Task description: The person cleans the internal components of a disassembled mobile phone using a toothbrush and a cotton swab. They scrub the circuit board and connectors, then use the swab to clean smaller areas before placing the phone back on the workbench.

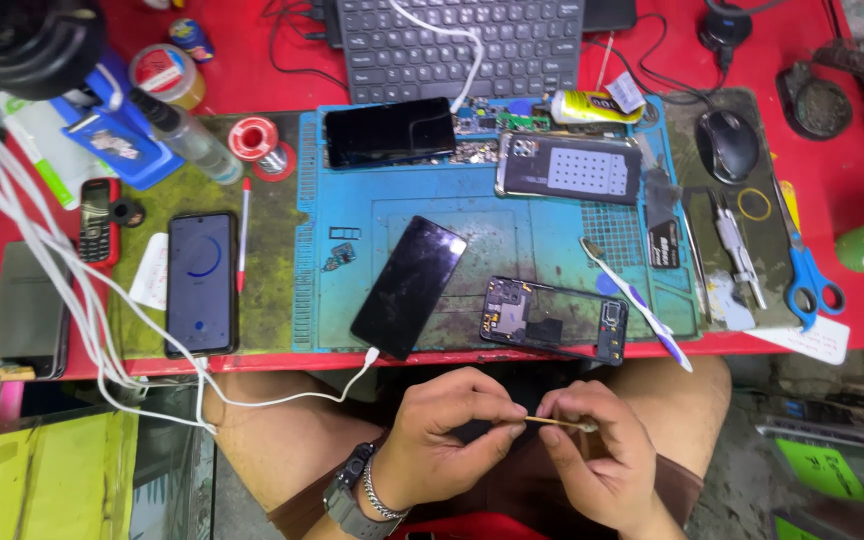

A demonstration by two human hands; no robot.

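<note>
The step in hand appears to be preparation of a small tool: both hands work a thin, pale wooden stick (552,422) held level above the lap, below the near edge of the red workbench (852,170). The left hand (442,425) is closed around the stick's left end, thumb and forefinger pinched on it, the wrist carrying a dark watch (347,490) and a metal chain bracelet (380,497). The right hand (592,450) is closed in a narrow pinch on the stick's right end, where a small pale tip shows; what the tip is made of cannot be told. Both forearms rise from the lower frame and the hands meet at the midline, knuckles up, fingers curled inward. On the blue silicone repair mat (512,225) lie a black smartphone (409,286), tilted and joined to a white cable (282,398), and just beside it an opened black phone frame (555,320) with its internals exposed. A white-and-purple toothbrush (637,300) rests near the frame. By judgement, the next move calls for a steady two-finger grip and fine rolling control at the tip.
</note>
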